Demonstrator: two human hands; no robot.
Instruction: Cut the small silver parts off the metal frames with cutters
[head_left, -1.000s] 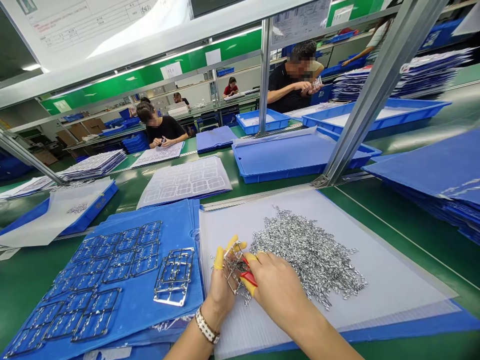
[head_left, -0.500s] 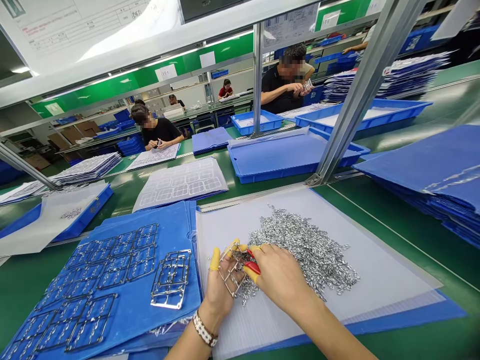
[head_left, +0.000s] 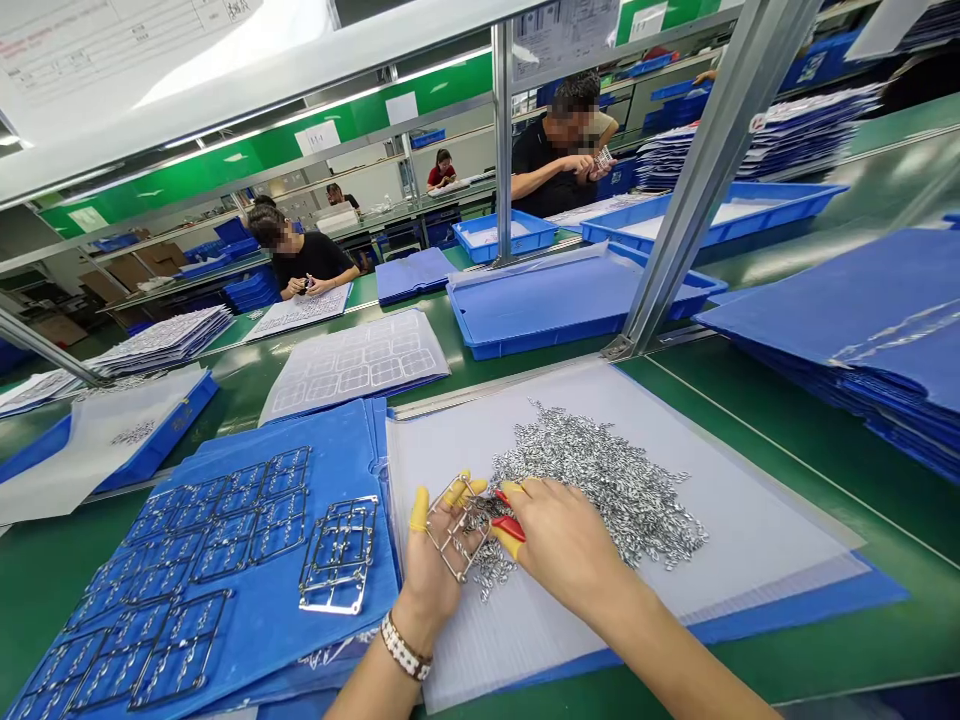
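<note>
My left hand (head_left: 435, 560), with yellow finger covers, holds a small metal grid frame (head_left: 459, 540) tilted above the white sheet. My right hand (head_left: 562, 535) is closed round red-handled pliers (head_left: 510, 527), whose jaws are at the frame's right side and too small to make out. Beside and beyond both hands lies a heap of small shiny metal pieces (head_left: 600, 480), some of them under the frame. To the left, a stack of similar frames (head_left: 339, 555) rests on a blue sheet (head_left: 262, 620), with several more dark frames (head_left: 184, 640) laid out in rows.
A white sheet (head_left: 772, 530) lies under the heap. Behind it are a blue tray (head_left: 555, 300) and a slanted metal post (head_left: 697, 200). Blue sheets (head_left: 847, 300) are stacked at right, and a paper-lined tray (head_left: 180, 420) stands at left. Several people work across the bench.
The view has shifted slightly, so the scene sits a little further left and up. Both hands keep their grips, and the pliers stay at the frame's right side.
</note>
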